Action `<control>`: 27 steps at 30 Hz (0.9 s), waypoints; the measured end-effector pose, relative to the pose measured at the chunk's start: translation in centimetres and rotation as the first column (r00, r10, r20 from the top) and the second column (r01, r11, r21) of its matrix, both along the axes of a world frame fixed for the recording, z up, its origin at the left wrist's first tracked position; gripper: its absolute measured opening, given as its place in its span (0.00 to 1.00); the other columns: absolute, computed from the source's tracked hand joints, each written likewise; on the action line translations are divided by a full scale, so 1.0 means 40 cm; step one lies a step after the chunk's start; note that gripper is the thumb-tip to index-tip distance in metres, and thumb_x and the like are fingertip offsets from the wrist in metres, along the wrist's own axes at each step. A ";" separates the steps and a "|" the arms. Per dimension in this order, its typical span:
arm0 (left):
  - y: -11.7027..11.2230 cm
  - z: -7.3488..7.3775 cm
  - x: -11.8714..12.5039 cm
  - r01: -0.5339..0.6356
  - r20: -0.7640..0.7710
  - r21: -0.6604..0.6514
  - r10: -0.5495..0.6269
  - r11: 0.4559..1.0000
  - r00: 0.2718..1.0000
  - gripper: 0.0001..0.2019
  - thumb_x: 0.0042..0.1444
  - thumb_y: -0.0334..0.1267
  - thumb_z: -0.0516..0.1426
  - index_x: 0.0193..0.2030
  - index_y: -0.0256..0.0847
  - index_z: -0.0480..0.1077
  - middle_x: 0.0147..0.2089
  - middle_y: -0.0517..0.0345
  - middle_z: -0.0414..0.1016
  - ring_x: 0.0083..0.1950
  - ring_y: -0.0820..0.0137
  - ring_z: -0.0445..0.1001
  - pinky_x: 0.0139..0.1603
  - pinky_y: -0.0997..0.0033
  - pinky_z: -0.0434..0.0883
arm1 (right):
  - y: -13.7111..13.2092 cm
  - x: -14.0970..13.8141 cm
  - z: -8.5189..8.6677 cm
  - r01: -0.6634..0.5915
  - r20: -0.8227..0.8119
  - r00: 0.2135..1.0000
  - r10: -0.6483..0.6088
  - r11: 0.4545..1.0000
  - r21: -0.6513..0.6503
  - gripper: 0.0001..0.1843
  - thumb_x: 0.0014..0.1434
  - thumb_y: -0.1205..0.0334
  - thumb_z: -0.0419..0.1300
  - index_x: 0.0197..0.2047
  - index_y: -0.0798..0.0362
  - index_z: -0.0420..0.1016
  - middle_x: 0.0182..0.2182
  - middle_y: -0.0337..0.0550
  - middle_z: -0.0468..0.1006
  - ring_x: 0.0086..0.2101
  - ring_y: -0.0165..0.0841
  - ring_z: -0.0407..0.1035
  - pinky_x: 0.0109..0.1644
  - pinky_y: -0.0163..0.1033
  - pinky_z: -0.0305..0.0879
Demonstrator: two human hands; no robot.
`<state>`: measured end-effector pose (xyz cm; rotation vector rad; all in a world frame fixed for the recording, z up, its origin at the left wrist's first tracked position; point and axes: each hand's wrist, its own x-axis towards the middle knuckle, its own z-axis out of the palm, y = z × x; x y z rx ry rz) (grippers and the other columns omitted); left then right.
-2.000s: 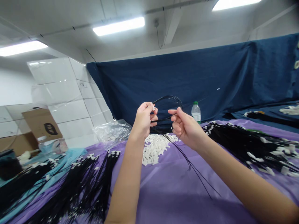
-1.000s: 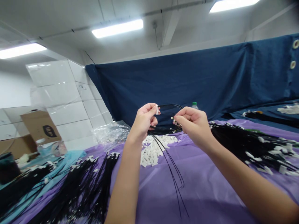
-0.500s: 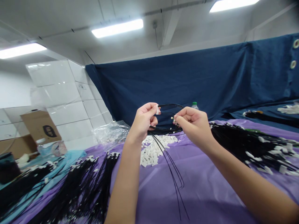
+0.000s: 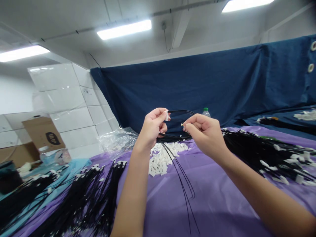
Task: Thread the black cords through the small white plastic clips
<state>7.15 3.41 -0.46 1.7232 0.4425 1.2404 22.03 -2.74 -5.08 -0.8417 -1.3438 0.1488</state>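
My left hand [image 4: 152, 126] pinches a small white plastic connector [image 4: 167, 116] between thumb and forefinger, with black wires [image 4: 181, 112] running from it toward the right. Its lower fingers curl around more of the black wires, whose loose tails [image 4: 181, 177] hang down over the purple cloth. Across from it, my right hand [image 4: 204, 131] is closed on the wire ends; one small pale tip [image 4: 182, 124] sticks out past the thumb. A gap separates that tip from the connector. Below the hands lies a pile of white connectors [image 4: 160, 161].
Bundles of black wires with white ends lie at the left [image 4: 84, 197] and right [image 4: 266, 151] on the purple cloth [image 4: 222, 197]. A clear plastic bag [image 4: 118, 140], a green-capped bottle [image 4: 205, 112], a cardboard box [image 4: 43, 133] and stacked white boxes [image 4: 71, 105] stand behind.
The fingers of my right hand have shifted slightly, so fewer wire ends show beyond the thumb and one pale tip stands out. My left hand is nearly still.
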 end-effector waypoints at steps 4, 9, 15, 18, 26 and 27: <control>-0.003 0.000 0.001 0.002 0.006 0.036 -0.003 0.999 1.000 0.06 0.56 0.40 0.58 0.36 0.40 0.67 0.34 0.62 0.64 0.16 0.86 0.56 0.12 0.82 0.44 | 0.007 0.007 0.004 -0.098 -0.086 0.992 0.090 0.991 -0.088 0.07 0.53 0.63 0.58 0.26 0.57 0.73 0.16 0.34 0.64 0.17 0.21 0.51 0.19 0.30 0.45; -0.007 -0.001 0.003 0.000 0.016 0.053 0.000 0.999 1.000 0.06 0.55 0.39 0.58 0.36 0.40 0.67 0.33 0.62 0.66 0.16 0.86 0.56 0.12 0.82 0.45 | 0.011 0.008 0.012 -0.205 -0.226 0.962 0.154 0.954 -0.220 0.06 0.51 0.65 0.57 0.25 0.57 0.73 0.12 0.31 0.57 0.14 0.20 0.45 0.16 0.29 0.37; -0.008 -0.001 0.007 -0.002 0.000 0.089 0.002 0.996 1.000 0.06 0.55 0.40 0.58 0.36 0.40 0.67 0.32 0.62 0.66 0.16 0.86 0.56 0.12 0.82 0.46 | 0.010 0.012 0.013 -0.214 -0.214 0.963 0.165 0.950 -0.229 0.06 0.52 0.64 0.57 0.26 0.56 0.72 0.12 0.30 0.56 0.14 0.20 0.44 0.17 0.29 0.37; -0.008 -0.002 0.006 -0.010 0.009 0.083 0.009 0.997 1.000 0.06 0.55 0.40 0.58 0.36 0.40 0.67 0.32 0.62 0.66 0.16 0.86 0.56 0.12 0.82 0.46 | 0.006 0.009 0.008 -0.049 -0.022 0.999 0.047 0.994 -0.099 0.07 0.56 0.63 0.57 0.28 0.55 0.71 0.14 0.31 0.59 0.16 0.21 0.48 0.19 0.30 0.44; -0.019 -0.004 0.007 0.029 -0.028 0.084 -0.027 0.996 0.999 0.06 0.56 0.39 0.58 0.37 0.39 0.69 0.31 0.61 0.67 0.17 0.85 0.57 0.13 0.82 0.47 | 0.021 -0.002 -0.014 0.344 0.282 0.841 -0.461 0.859 0.378 0.05 0.60 0.65 0.58 0.36 0.53 0.75 0.22 0.35 0.71 0.19 0.21 0.57 0.26 0.30 0.55; -0.022 -0.004 0.009 0.035 -0.038 0.078 -0.032 0.996 0.999 0.06 0.56 0.39 0.58 0.36 0.39 0.69 0.31 0.61 0.67 0.17 0.85 0.57 0.13 0.82 0.47 | 0.023 -0.002 -0.016 0.350 0.285 0.832 -0.475 0.850 0.395 0.05 0.60 0.65 0.58 0.35 0.53 0.75 0.23 0.35 0.73 0.19 0.22 0.58 0.27 0.30 0.55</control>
